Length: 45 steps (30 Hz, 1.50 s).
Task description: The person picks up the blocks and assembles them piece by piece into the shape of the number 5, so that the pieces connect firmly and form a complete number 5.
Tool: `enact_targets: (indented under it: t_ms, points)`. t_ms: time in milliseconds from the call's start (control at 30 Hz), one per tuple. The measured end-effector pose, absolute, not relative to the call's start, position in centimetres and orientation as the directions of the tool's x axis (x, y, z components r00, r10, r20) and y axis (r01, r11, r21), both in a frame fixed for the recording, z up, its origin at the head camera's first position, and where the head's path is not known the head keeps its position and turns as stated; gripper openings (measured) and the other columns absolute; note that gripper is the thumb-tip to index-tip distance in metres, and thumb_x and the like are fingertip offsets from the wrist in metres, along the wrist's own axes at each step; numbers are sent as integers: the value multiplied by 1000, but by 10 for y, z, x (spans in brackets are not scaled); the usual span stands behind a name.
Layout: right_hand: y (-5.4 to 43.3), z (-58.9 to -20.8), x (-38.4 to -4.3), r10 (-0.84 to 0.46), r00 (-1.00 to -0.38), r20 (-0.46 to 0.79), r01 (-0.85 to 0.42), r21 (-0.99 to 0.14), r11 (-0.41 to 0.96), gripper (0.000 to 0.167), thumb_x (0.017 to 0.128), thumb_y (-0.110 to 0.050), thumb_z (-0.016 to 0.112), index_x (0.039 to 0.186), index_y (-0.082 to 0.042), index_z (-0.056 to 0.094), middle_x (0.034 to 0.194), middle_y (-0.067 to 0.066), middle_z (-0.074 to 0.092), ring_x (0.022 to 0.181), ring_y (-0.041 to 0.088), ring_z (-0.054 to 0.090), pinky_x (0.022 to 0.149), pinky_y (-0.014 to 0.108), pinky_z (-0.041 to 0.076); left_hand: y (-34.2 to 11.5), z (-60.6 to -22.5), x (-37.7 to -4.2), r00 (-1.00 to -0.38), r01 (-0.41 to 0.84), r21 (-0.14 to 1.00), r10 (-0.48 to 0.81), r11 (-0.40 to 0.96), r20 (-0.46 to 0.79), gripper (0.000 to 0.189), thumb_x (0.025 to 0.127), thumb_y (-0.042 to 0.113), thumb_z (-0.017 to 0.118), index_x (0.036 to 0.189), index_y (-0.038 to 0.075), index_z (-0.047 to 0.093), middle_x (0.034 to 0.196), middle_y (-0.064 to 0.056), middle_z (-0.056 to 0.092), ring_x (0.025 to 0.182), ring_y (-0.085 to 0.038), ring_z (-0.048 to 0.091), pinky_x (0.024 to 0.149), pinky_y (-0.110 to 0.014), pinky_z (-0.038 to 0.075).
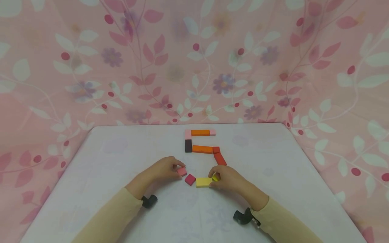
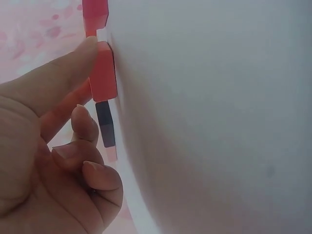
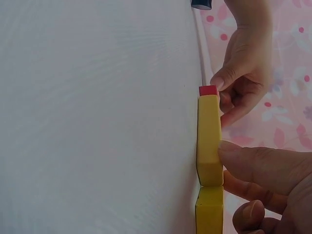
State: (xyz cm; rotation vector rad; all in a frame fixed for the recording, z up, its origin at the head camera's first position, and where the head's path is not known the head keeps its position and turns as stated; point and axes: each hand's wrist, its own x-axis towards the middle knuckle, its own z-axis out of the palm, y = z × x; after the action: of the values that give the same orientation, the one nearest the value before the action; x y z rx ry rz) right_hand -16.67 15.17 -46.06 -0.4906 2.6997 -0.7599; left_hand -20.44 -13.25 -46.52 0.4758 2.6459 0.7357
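Observation:
My left hand point(image 1: 165, 168) pinches a salmon-pink block point(image 1: 182, 171) between thumb and index finger, low over the table. In the left wrist view this block point(image 2: 103, 73) shows close up, the other fingers curled below it. A crimson block point(image 1: 190, 180) sits turned at an angle just right of it, its corner at the left end of a long yellow block point(image 1: 203, 182). My right hand point(image 1: 229, 179) pinches that long block near its right end, thumb point(image 3: 239, 155) on the near side. A smaller yellow block point(image 3: 209, 209) adjoins it, partly hidden under the hand in the head view.
Beyond the hands, pink, orange point(image 1: 200, 133), black point(image 1: 188, 146) and red point(image 1: 220, 159) blocks form a bent line. They lie on a white-covered table point(image 1: 130, 141) with a flowered pink cloth point(image 1: 182, 67) behind. Each wrist wears a dark camera point(image 1: 243, 217).

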Motion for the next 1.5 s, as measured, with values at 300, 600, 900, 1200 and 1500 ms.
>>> enact_targets:
  t_ms: [300,600,900,1200,1500]
  points:
    - [151,-463,-168,-376,-902,-214,-211,-540,815,26,78,-27,87,99,-21,73,77,-2,56,76,16,52,66,30,46,-126,-463,-204,-880,236,538,413,810,-236,43,81,28,85,122,25,73,92,3,56,89,-18,52,76,-31,49]
    - [150,-462,-168,-362,-905,-225,-198,-529,825,26,78,-28,87,99,-22,72,77,-2,56,76,16,52,66,30,46,-124,-463,-203,-875,252,526,423,812,-234,43,81,28,85,122,26,74,94,4,56,90,-17,52,77,-31,49]
    - [150,-462,-168,-367,-903,-223,-203,-531,822,27,78,-27,87,99,-21,73,77,-1,56,76,16,52,66,31,46,-123,-465,-201,-872,267,521,433,811,-228,42,81,29,85,121,25,74,96,5,57,92,-16,53,79,-32,50]
    - [150,-463,-167,-367,-901,-232,-197,-536,821,27,78,-27,87,100,-21,73,77,-1,56,77,17,52,66,31,46,-122,-462,-198,-875,257,509,422,821,-239,45,81,29,85,124,26,72,96,5,56,92,-16,53,79,-32,50]
    - [150,-462,-168,-372,-900,-226,-203,-539,817,27,78,-27,87,100,-21,73,77,-1,56,76,17,52,66,31,46,-117,-459,-197,-853,274,552,464,787,-237,40,80,28,85,119,29,75,98,7,59,91,-15,54,76,-30,50]
